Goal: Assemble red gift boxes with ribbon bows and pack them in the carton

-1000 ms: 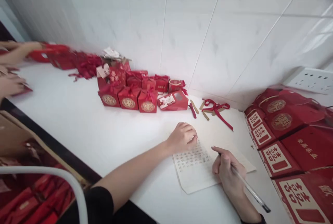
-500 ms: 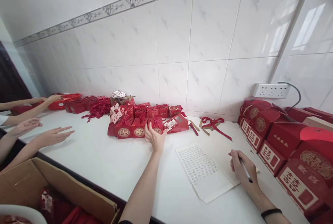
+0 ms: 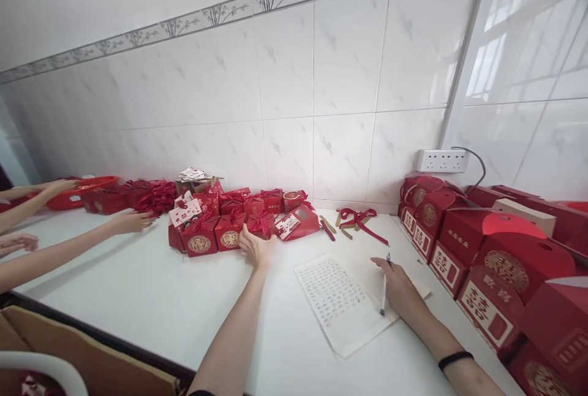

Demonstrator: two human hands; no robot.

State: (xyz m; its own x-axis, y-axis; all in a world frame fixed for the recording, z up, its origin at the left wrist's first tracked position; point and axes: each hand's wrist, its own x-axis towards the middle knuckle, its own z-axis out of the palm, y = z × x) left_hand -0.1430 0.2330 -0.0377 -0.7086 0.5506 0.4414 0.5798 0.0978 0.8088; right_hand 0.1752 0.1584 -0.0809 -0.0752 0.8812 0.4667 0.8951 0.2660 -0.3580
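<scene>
My left hand [image 3: 257,249] has its fingers and thumb around a small red gift box [image 3: 261,225] with a ribbon bow, the right one of the front row. Beside it on the left stand two more red boxes [image 3: 200,236] with gold round emblems. My right hand [image 3: 399,284] holds a pen [image 3: 383,292], its clip end upward, over the right page of an open notebook [image 3: 335,338]. Rows of handwriting fill much of the left page. To the right of the held box, a red box with a printed card [image 3: 301,224] lies tilted.
Loose red ribbon [image 3: 361,219] lies near the wall. Large red boxes [image 3: 487,310] are stacked at right, below a power strip [image 3: 443,160]. At left, another person's hand [image 3: 131,222] reaches toward a ribbon pile [image 3: 158,197]; a red basin [image 3: 82,192] stands behind. A cardboard box [image 3: 92,347] is lower left.
The view has turned to the right. The pen has swung round in my right hand, which sits nearer the page. My left hand stays on the box. A co-worker's hand has reached to the ribbon pile.
</scene>
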